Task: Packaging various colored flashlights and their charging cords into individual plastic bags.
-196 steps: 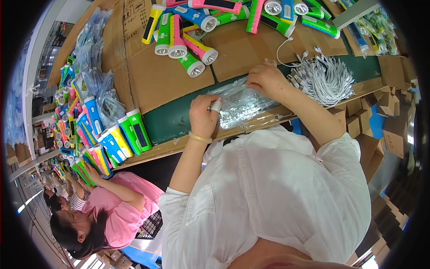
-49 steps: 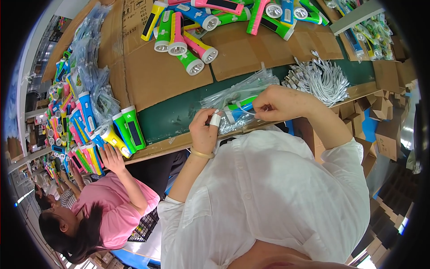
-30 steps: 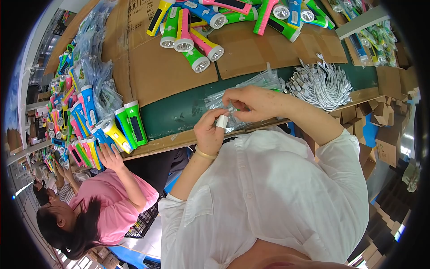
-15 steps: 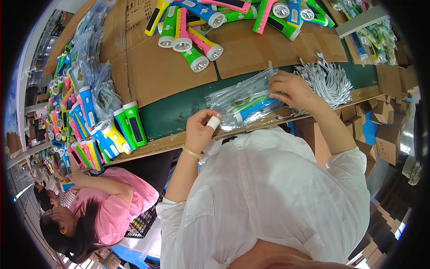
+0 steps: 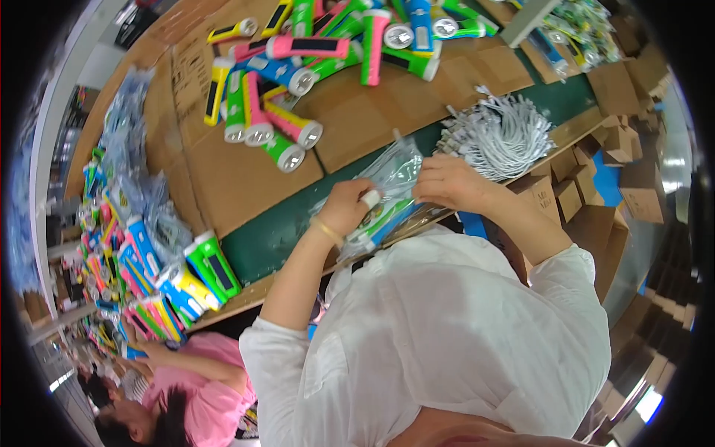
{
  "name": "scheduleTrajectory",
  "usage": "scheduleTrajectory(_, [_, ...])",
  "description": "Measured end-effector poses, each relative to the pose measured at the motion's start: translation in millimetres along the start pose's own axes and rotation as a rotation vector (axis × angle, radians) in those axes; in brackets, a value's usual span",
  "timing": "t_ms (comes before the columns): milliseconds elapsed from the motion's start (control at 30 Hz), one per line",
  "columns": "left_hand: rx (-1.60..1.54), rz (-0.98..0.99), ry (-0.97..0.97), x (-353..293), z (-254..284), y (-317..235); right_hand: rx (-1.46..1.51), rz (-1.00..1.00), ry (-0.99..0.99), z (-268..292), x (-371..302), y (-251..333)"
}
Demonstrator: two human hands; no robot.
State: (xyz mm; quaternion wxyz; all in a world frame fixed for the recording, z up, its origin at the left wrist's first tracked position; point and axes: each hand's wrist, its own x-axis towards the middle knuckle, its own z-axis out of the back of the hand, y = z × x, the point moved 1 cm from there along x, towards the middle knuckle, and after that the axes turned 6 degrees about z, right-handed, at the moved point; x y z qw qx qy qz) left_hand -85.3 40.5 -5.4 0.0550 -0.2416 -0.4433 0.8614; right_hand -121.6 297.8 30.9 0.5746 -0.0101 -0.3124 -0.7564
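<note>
A clear plastic bag [image 5: 400, 168] lies at the near table edge in front of me, with a blue and green flashlight-shaped item [image 5: 389, 226] showing through it. My left hand [image 5: 348, 208], with white tape round one digit, is closed on the bag's left part; its fingertips are partly hidden. At the bag's right side, my right hand [image 5: 449, 182] pinches the plastic between thumb and fingers. Just beyond that hand rests a bundle of white cables [image 5: 500, 138].
Colourful flashlights [image 5: 309, 48] are heaped on flattened cardboard [image 5: 372, 112] at the far side. More flashlights [image 5: 212, 264] and a pile of clear bags [image 5: 145, 164] occupy the left. A person in pink [image 5: 216, 387] works at lower left. Cardboard boxes [image 5: 596, 201] stand at right.
My left hand has moved up along the bag, closer to my right hand. The bag is now more tilted. The whole view has shifted and turned a little.
</note>
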Motion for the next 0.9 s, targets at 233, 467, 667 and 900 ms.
scheduleTrajectory(233, [-0.216, -0.004, -0.061, 10.2, -33.3, 21.6, 0.348, -0.207, -0.131, 54.0, -28.4, 12.3])
scheduleTrajectory(467, [-0.11, 0.071, -0.256, 2.9, -12.2, 28.0, 0.471, -0.759, -0.468, 158.9, -68.5, 30.7])
scheduleTrajectory(667, [-0.202, 0.01, -0.276, 0.2, -19.3, 31.8, -0.417, -0.976, -0.192, 277.2, -131.8, -56.9])
scheduleTrajectory(900, [-0.169, -0.004, -0.367, -2.5, -21.7, 22.5, -0.932, -1.303, -0.514, 395.5, -156.9, -218.2])
